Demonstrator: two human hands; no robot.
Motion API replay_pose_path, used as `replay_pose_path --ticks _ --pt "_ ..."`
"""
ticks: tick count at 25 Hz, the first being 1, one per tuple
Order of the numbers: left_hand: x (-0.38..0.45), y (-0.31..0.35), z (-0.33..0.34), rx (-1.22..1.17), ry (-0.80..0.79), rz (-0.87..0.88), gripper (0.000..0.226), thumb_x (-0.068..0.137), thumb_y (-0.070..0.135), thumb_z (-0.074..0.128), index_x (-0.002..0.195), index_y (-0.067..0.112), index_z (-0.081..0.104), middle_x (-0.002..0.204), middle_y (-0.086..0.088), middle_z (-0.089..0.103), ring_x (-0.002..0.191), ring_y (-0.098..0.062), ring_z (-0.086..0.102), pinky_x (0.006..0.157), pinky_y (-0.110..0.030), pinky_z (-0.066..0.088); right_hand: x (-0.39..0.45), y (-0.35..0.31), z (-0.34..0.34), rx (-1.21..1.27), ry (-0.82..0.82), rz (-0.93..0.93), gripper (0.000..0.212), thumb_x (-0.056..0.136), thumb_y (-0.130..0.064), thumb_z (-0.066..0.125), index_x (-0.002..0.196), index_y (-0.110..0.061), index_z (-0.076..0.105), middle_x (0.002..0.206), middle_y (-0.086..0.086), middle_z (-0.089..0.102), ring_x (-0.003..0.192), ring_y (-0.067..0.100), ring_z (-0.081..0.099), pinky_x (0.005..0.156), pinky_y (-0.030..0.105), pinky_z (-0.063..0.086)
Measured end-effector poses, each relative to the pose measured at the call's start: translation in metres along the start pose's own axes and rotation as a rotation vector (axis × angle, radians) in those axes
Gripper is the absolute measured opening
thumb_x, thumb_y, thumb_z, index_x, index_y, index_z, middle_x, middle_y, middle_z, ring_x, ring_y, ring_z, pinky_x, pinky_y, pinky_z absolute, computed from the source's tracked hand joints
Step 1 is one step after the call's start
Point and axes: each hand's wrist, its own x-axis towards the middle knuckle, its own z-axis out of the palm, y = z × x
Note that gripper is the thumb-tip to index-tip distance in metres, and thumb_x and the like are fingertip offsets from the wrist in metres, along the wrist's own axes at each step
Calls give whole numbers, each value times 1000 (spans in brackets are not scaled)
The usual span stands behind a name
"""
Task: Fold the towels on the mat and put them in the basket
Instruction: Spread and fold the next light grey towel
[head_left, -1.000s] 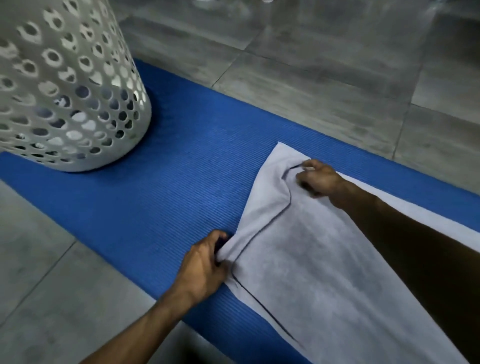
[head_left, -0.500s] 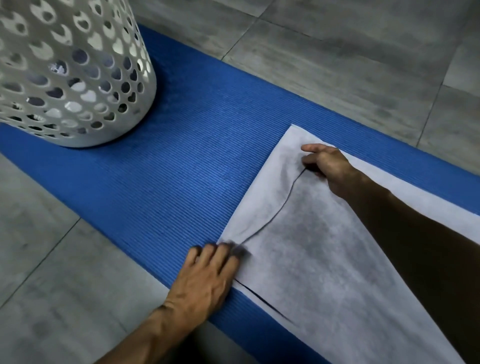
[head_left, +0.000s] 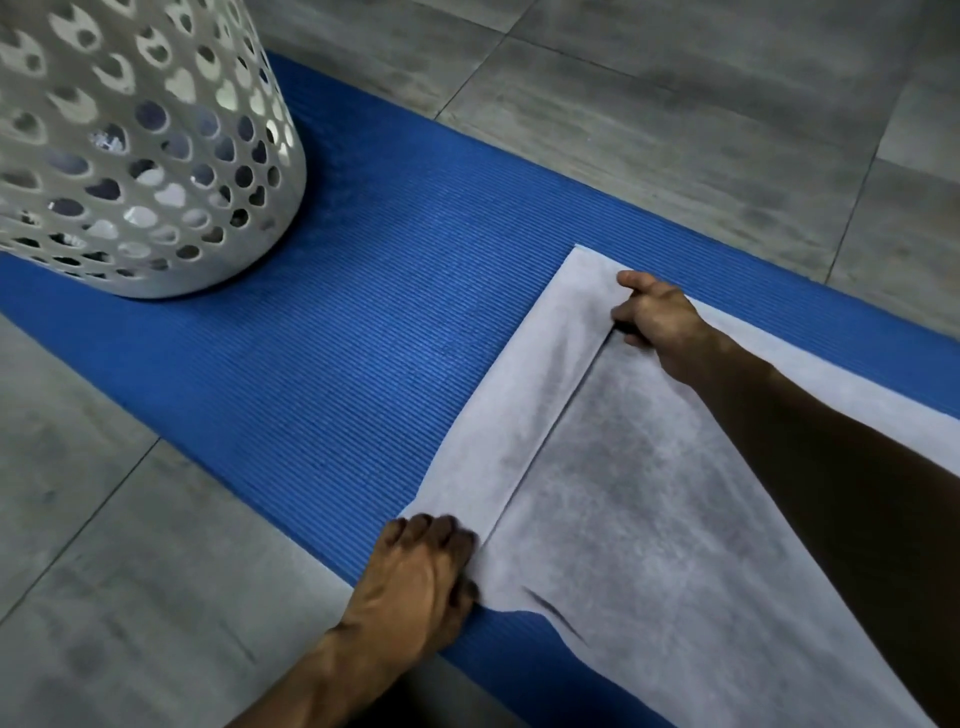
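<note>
Two hands are on one grey towel (head_left: 649, 545). The left hand (head_left: 415, 577) is nearest, fingers curled down on the towel's near corner at the edge of the one blue mat (head_left: 363, 374). The right hand (head_left: 657, 322) is farther, fingers bent, pinching the far end of the folded top layer. The towel lies flat on the mat. One white basket (head_left: 130, 156) with holes stands farthest left, on the mat.

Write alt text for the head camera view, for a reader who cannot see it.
Two bare hands hold the folded-over end of a pale grey towel flat on a blue ribbed mat: the left hand at its near corner, the right hand at its far corner. A white perforated laundry basket stands on the mat's left part, on a grey tiled floor.
</note>
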Motion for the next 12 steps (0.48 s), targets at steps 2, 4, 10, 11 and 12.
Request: replay_pose_path --ticks 2,4,10,11,12 --pt "2 -8 -5 -125 19 -49 31 86 48 40 91 27 62 96 8 62 86 -16 61 80 -37 50 0 1 0 -82 83 -52 47 89 -5 58 132 -23 56 122 3 55 98 16 57 72 21 50" --pt "7 -18 -9 -281 133 -206 31 89 43 38 104 25 59 103 7 58 91 -16 56 84 -37 47 -3 1 0 -342 272 -220 39 88 -6 58 126 -16 59 122 5 52 101 18 55 84 23 47" --pt "12 -29 -21 -585 -9 -578 23 81 38 71 99 28 60 83 12 65 77 -7 60 70 -25 45 6 -30 37 -608 58 -390 27 90 2 54 113 -11 63 149 4 37 133 22 46 104 24 39" --pt "13 -31 -20 -634 -1 -595 16 81 35 72 89 26 62 76 11 65 71 -6 60 66 -23 45 9 -36 42 -606 33 -326 28 92 1 52 115 -8 64 155 5 30 137 21 41 104 21 35" --pt "13 -33 -20 -706 31 -606 16 80 29 74 80 23 59 70 9 63 66 -7 57 62 -21 43 12 -41 44 -588 30 -263 30 94 -1 49 119 -7 63 155 6 31 136 21 41 100 18 35"
